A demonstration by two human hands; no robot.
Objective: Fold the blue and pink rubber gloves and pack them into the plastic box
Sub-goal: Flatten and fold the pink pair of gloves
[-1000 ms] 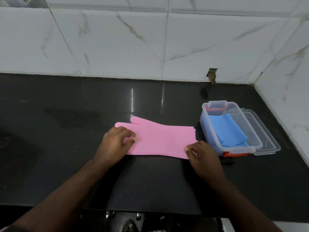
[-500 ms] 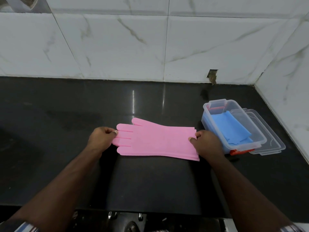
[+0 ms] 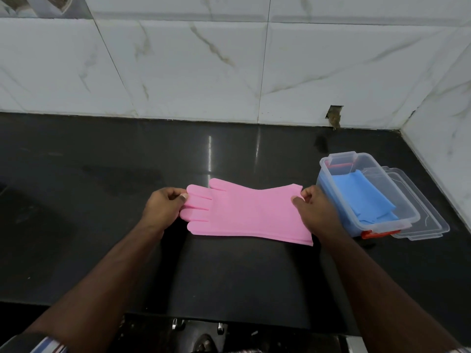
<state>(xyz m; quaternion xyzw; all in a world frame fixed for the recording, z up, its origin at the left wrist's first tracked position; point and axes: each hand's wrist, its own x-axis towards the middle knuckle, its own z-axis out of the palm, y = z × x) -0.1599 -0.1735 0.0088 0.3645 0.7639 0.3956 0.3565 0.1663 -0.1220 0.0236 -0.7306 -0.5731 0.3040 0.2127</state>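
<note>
Two hands, left hand (image 3: 163, 208) and right hand (image 3: 312, 212), are now pinched on the pink glove's (image 3: 248, 215) ends, far edge newly lifted mid-counter (image 3: 102, 225); folding is begun.

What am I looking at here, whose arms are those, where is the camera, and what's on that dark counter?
There is no machine here: these are a person's two bare arms, filmed by a wide-angle camera worn on the head, looking forward and down. That is why the arms enter from the bottom edge.

The left hand pinches the finger end of a pink rubber glove, and the right hand pinches its cuff end. The glove is spread out flat between them on a black countertop.

To the right stands a clear plastic box with orange clips. A blue glove already lies folded inside it. The box's clear lid lies just beyond it, on its right side. White marbled tiles cover the wall behind.
</note>
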